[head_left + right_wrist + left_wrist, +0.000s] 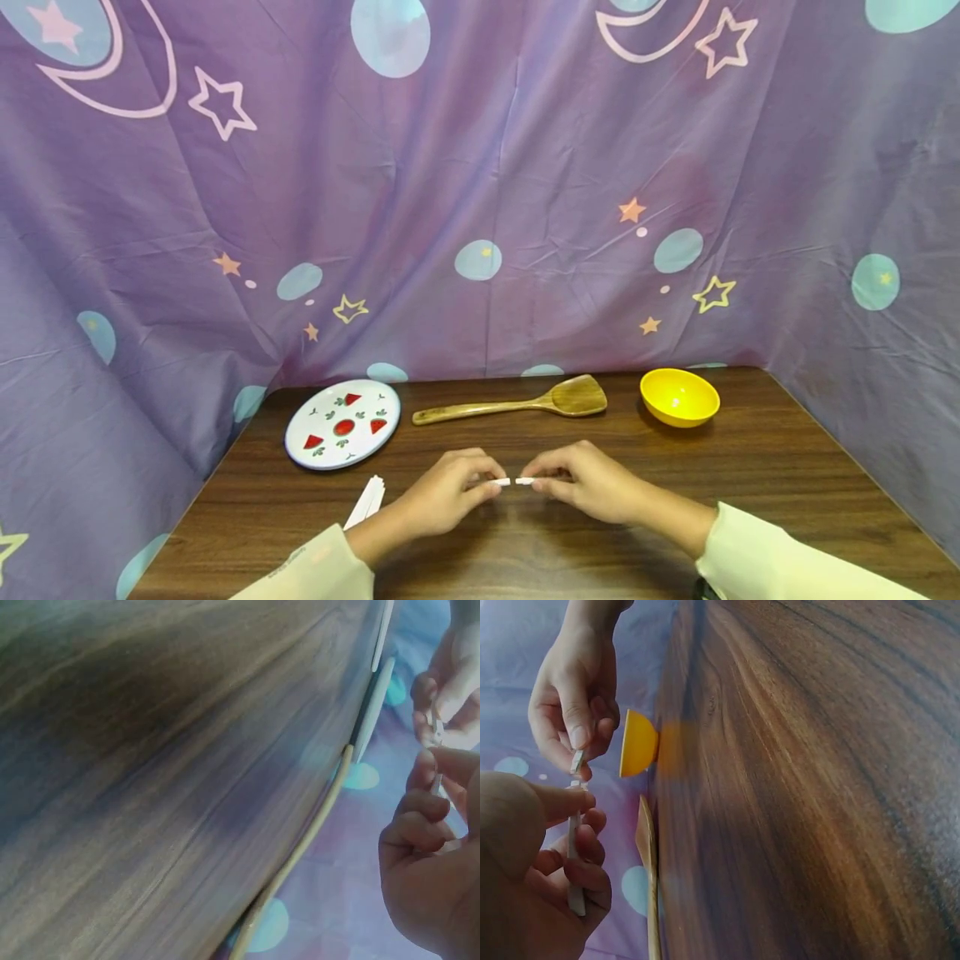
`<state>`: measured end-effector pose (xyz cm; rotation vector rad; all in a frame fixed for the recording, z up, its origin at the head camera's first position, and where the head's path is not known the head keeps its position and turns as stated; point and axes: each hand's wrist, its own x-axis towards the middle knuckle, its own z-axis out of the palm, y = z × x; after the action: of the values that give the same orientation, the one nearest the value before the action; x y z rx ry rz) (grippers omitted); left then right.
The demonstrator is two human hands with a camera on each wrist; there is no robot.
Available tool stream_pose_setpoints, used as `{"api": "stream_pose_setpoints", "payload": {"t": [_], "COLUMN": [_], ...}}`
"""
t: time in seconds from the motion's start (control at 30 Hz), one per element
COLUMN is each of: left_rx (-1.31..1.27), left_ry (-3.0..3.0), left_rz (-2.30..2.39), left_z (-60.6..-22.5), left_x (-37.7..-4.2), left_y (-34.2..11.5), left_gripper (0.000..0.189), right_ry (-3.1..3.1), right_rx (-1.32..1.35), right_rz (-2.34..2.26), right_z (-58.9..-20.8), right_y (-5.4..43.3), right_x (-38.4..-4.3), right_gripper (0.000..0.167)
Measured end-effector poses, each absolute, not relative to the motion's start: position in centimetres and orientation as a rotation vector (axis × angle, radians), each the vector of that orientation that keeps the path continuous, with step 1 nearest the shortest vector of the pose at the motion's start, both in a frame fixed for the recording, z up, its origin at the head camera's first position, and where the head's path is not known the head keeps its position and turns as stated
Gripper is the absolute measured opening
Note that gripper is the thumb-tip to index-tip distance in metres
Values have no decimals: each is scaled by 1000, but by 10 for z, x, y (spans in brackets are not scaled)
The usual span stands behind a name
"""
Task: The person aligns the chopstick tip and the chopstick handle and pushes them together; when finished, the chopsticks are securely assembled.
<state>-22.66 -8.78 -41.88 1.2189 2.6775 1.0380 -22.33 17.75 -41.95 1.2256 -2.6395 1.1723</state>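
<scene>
Above the middle of the table my left hand [453, 496] pinches a slim white strip [577, 898] between thumb and fingers. In the left wrist view its long end runs down under the curled fingers. My right hand [592, 485] pinches another white piece [524, 481], with a short end showing past the fingertips. Those two ends face each other across a small gap. Beside my left forearm lies a small bundle of similar white strips [367, 502], partly hidden by the arm.
At the back left of the wooden table [757, 475] lies a white plate [330, 417] with watermelon pictures. A wooden spatula [577, 396] lies across the back middle, and a yellow bowl [678, 398] stands back right. Purple cloth [420, 208] hangs behind.
</scene>
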Motion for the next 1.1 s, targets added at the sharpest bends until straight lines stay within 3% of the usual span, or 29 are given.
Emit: {"api": "stream_pose_setpoints", "payload": {"t": [1.1], "left_rx": [1272], "left_ry": [2821], "left_rz": [959], "left_z": [-414], "left_x": [-221], "left_y": [-83], "left_gripper": [10], "right_ry": [-2447], "right_rx": [1291], "right_rz": [864], "right_z": [-418], "right_y": [168], "right_x": [-214], "right_gripper": [18]}}
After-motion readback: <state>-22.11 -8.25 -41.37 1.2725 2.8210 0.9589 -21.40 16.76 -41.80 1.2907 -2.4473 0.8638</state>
